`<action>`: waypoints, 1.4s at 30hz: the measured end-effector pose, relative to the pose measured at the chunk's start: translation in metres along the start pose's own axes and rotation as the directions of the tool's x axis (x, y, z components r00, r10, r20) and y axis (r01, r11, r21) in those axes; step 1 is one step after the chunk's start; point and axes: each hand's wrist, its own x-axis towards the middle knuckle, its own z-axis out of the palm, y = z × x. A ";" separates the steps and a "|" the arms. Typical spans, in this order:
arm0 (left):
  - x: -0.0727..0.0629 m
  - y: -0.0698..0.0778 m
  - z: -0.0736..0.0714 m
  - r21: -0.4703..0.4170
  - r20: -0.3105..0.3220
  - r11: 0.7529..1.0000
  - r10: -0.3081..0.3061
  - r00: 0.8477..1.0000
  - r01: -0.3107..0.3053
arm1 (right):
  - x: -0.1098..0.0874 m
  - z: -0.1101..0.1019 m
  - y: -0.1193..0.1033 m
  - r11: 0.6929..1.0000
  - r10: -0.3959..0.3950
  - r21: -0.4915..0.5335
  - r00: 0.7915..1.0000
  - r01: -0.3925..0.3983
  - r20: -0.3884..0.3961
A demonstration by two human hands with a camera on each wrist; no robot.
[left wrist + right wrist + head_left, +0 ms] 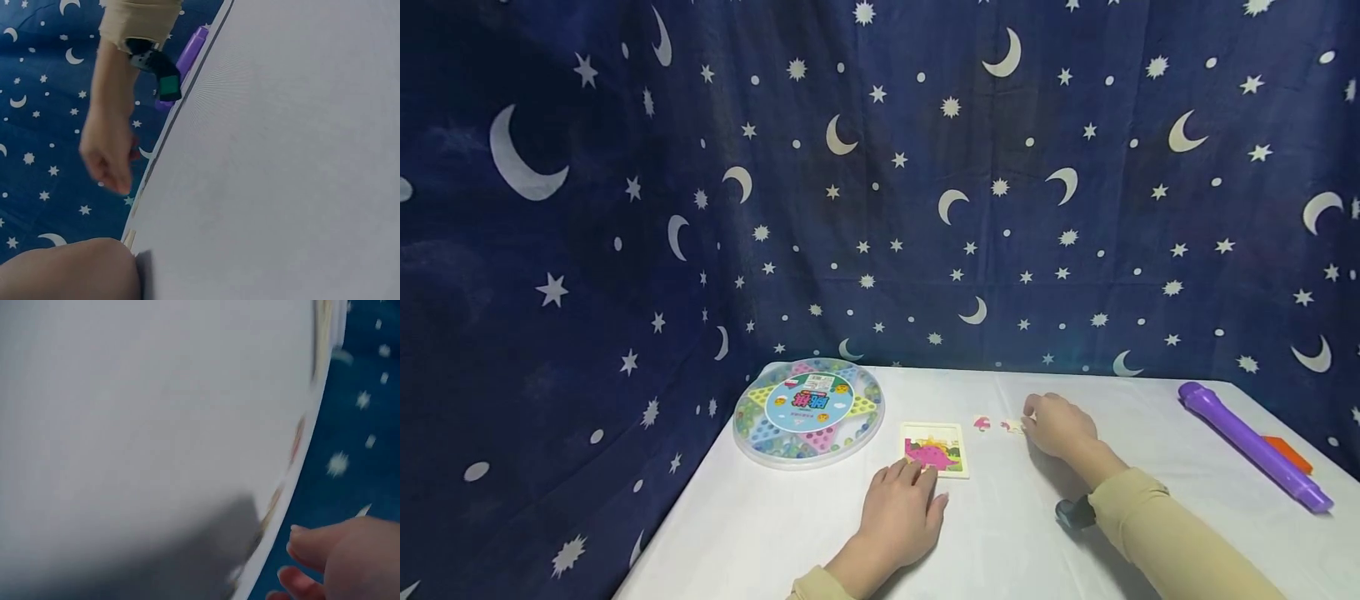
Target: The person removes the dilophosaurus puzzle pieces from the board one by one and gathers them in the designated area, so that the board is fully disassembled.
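Observation:
A small square puzzle board (955, 472) with a pink dinosaur picture and a pale frame lies on the table. My left hand (898, 515) rests at its near edge, fingers extended and fingertips on the border. To the board's right lie two loose puzzle pieces, a pink-and-white puzzle piece (982, 423) and a pale puzzle piece (1011, 426). My right hand (1060, 425) is beside the pale one, its loosely bent fingertips right at that piece's edge. In the right wrist view the thumb (315, 545) and fingers stand slightly apart, with nothing visible between them.
A round Chinese checkers set (808, 412) with marbles under a clear cover lies at the back left. On the right are a purple tube (1255, 446) and an orange object (1288, 454). A dark blue curtain (925, 208) with moons and stars hangs behind the white table (760, 517).

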 end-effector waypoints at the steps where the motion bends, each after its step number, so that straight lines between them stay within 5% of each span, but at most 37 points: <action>1: 0.000 0.000 0.000 0.002 -0.012 1.000 0.007 1.000 -0.007 | 0.000 0.000 -0.008 1.000 -0.017 0.011 1.000 0.017 -0.004; 8: 0.001 0.000 -0.001 0.017 -0.070 0.999 0.033 0.997 -0.032 | 0.000 0.001 -0.070 0.980 -0.171 0.096 0.985 0.172 -0.021; 14: 0.000 -0.001 0.001 0.010 -0.071 1.000 0.027 0.997 -0.026 | 0.001 0.010 -0.103 0.966 -0.232 0.127 0.972 0.226 0.030; 35: -0.002 -0.001 -0.001 0.017 -0.022 1.000 0.021 1.000 -0.021 | 0.001 0.038 -0.139 0.906 -0.367 0.251 0.928 0.341 0.064; 42: -0.001 0.000 0.000 0.015 -0.053 0.999 0.043 0.998 -0.042 | 0.001 0.036 -0.146 0.902 -0.357 0.289 0.930 0.320 0.085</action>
